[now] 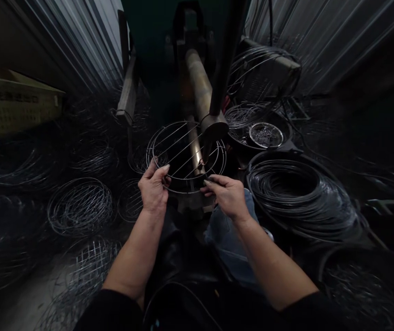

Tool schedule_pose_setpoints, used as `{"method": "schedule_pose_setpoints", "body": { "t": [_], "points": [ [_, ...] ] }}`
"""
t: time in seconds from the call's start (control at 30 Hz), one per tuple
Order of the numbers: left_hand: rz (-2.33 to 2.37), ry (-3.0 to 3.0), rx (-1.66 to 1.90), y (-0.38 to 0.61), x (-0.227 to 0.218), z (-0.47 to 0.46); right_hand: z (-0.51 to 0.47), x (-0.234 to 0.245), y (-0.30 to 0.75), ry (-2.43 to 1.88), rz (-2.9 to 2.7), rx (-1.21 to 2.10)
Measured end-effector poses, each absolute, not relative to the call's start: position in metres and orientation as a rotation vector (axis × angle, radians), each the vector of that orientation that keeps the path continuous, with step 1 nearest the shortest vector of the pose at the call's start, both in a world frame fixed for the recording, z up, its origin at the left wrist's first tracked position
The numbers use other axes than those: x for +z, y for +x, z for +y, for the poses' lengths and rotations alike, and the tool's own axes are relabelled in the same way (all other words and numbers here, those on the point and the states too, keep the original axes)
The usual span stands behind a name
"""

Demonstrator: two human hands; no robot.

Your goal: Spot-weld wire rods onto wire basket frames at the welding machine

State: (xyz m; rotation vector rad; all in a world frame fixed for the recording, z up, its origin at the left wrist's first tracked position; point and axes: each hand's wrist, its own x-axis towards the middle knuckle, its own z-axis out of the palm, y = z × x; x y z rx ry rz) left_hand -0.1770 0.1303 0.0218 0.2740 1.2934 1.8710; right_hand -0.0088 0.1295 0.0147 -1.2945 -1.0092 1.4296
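Observation:
A round wire grid (183,142), a ring with parallel cross wires, lies flat under the welding head (214,126) of a spot welder. My left hand (153,188) grips the ring's near left edge, fingers closed on the wire. My right hand (226,193) pinches the ring's near right edge, just below the copper electrode tip (202,162). The long brass lower arm (198,89) of the machine runs away from me beneath the grid.
Finished wire baskets and rings (79,204) are heaped on the floor at left. A big coil of wire (296,193) fills a tub at right, with a small metal bowl (265,134) of parts behind it. Corrugated walls close in both sides. A yellow crate (14,103) stands far left.

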Motion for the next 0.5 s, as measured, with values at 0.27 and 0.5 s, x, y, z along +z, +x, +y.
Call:
{"method": "schedule_pose_setpoints", "body": {
  "t": [0.27,0.5],
  "points": [
    [1.275,0.286,1.818,-0.181,0.023,0.142,0.133,0.016,-0.011,-1.294,-1.037,1.368],
    [1.274,0.269,1.804,-0.183,0.022,0.151,0.138,0.013,-0.014,-1.297,-1.060,1.343]
  ]
}}
